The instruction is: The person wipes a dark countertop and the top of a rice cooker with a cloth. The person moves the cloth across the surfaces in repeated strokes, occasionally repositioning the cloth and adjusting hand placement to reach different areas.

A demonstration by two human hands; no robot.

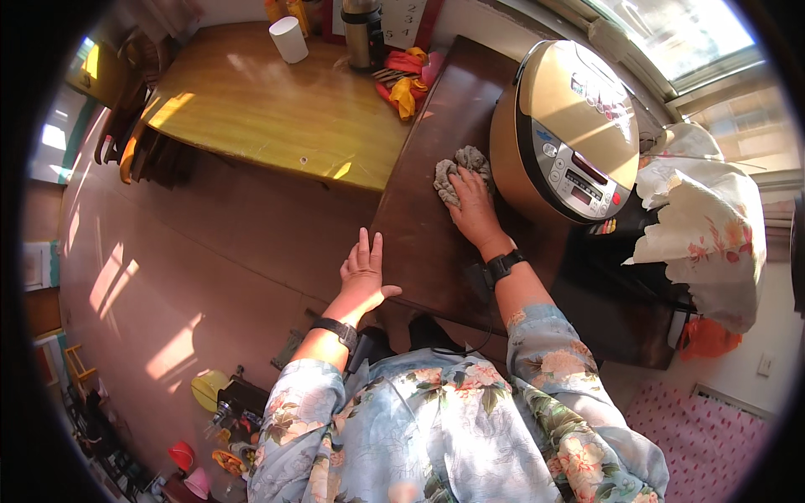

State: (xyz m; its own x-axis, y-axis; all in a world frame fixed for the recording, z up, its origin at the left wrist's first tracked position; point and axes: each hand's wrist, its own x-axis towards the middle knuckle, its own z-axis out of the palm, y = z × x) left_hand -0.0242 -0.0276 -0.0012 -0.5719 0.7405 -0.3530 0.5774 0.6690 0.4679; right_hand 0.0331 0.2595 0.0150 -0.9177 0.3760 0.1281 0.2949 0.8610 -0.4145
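Observation:
My right hand (471,207) presses a crumpled grey cloth (454,179) onto the dark brown wooden table (421,251), just left of a gold rice cooker (566,132) with a black and silver control panel. The cooker's lid is shut. My left hand (365,270) is held beside the near left edge of this table, palm down, fingers apart, with nothing in it. Both wrists wear black bands.
A yellowish wooden table (270,113) adjoins on the left, bearing a white cup (288,39), a steel thermos (363,38) and red and yellow cloth (405,82). A floral white cover (710,232) drapes something at right. Chairs (135,107) stand far left.

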